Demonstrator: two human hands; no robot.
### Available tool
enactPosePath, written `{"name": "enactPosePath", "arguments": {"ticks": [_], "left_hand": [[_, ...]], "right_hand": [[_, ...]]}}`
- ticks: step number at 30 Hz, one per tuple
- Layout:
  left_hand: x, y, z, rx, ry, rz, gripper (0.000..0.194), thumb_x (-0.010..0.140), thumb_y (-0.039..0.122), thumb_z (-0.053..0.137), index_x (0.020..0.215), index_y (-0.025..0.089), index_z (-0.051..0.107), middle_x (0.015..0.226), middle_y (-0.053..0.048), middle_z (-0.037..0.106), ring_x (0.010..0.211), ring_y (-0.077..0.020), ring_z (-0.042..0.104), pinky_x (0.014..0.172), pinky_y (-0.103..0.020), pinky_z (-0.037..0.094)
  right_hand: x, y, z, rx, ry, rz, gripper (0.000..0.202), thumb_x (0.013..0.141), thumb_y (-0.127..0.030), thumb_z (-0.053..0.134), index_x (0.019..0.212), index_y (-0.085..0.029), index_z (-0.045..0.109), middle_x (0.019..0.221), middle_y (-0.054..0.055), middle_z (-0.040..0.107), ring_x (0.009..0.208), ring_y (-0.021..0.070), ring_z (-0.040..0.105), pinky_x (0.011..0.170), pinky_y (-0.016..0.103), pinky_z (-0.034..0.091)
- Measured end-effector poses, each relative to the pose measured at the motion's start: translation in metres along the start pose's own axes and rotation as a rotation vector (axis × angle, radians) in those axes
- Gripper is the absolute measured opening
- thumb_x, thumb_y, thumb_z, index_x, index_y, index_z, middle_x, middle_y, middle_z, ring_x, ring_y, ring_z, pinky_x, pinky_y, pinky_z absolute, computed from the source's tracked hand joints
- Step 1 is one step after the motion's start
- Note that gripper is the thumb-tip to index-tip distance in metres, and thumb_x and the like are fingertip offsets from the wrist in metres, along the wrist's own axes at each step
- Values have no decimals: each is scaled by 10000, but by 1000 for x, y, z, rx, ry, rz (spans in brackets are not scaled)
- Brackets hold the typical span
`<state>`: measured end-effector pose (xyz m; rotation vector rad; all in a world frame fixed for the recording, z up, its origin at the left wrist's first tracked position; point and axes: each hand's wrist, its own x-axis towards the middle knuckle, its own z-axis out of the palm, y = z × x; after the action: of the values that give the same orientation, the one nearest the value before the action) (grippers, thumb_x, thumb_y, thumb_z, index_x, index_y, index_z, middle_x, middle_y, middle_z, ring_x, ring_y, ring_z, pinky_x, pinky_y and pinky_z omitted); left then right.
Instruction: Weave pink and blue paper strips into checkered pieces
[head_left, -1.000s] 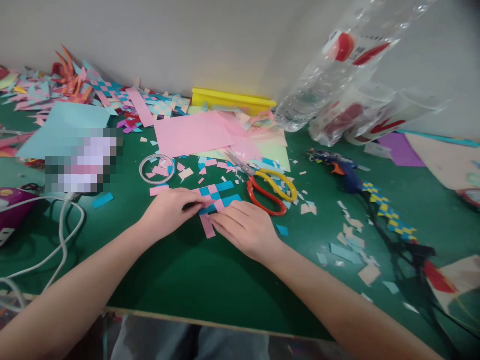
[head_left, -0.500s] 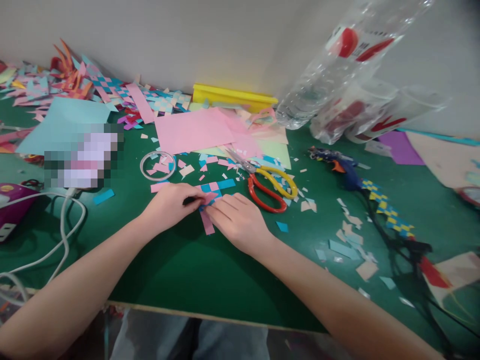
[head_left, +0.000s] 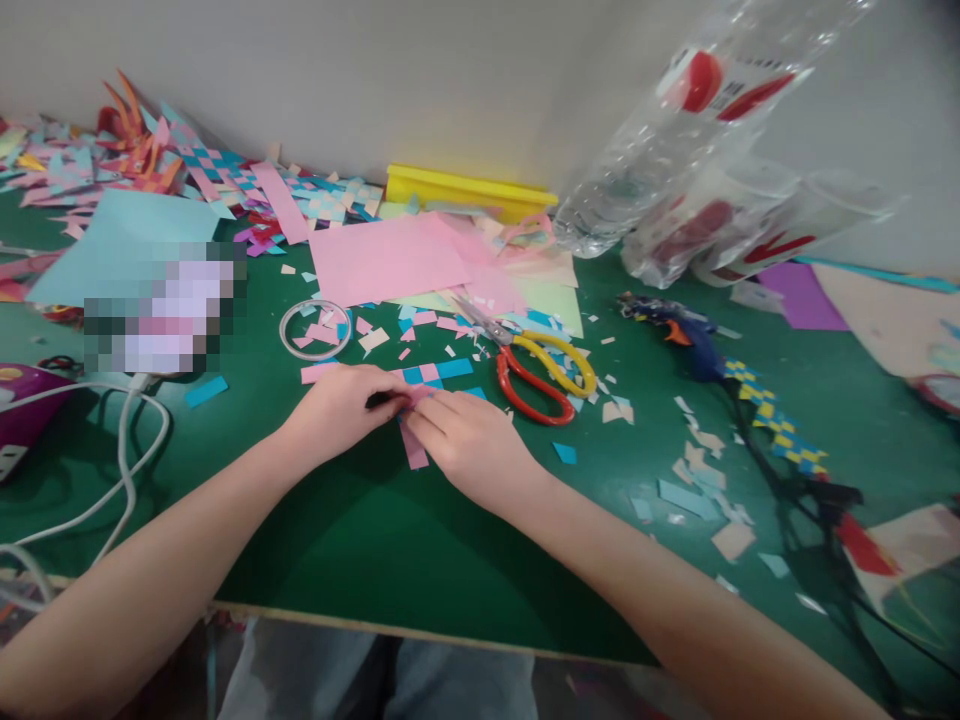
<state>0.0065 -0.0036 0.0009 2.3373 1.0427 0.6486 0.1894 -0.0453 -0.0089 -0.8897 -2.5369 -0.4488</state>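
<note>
Of your two hands, the left (head_left: 341,408) pinches one pink-and-blue woven paper piece (head_left: 429,374); the right (head_left: 476,445) touches it, whether gripping or pressing you cannot tell. It lies between them on the green bench (head_left: 375,550), near one pair of red-and-yellow-handled metal scissors (head_left: 504,336) and one pale round ring (head_left: 313,356).

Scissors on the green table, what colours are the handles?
The scissors have one red handle and one yellow handle, shown in the head view.

The left hand (head_left: 341,408) pinches pink-and-blue paper strips (head_left: 431,375), the right hand (head_left: 476,440) apparently pressing them, near scissors (head_left: 517,342).
</note>
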Motion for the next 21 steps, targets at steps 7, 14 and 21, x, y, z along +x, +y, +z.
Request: {"name": "enactPosePath", "arguments": {"ticks": [7, 14, 21], "left_hand": [[0, 0, 0, -8, 4, -3, 149, 836, 146, 588, 910, 195, 708, 867, -5, 742, 760, -126, 676, 670, -231, 509], [-1, 2, 0, -68, -2, 4, 175, 880, 226, 562, 969, 224, 712, 898, 3, 740, 785, -114, 668, 705, -217, 511], [-1, -1, 2, -47, 10, 6, 155, 866, 215, 576, 928, 206, 718, 883, -6, 742, 779, -121, 671, 696, -222, 511]], "right_hand": [[9, 2, -14, 22, -194, -44, 220, 834, -33, 458, 828, -74, 674, 769, 89, 688, 697, 182, 630, 549, 287, 421], [3, -3, -30, 121, -425, 17, 357, 822, -178, 486, 1107, -16, 627, 728, 77, 685, 657, 173, 623, 484, 296, 356], [15, -4, -25, 33, -523, -32, 285, 883, -139, 429, 1014, -51, 666, 792, 116, 705, 644, 183, 634, 486, 292, 348]]}}
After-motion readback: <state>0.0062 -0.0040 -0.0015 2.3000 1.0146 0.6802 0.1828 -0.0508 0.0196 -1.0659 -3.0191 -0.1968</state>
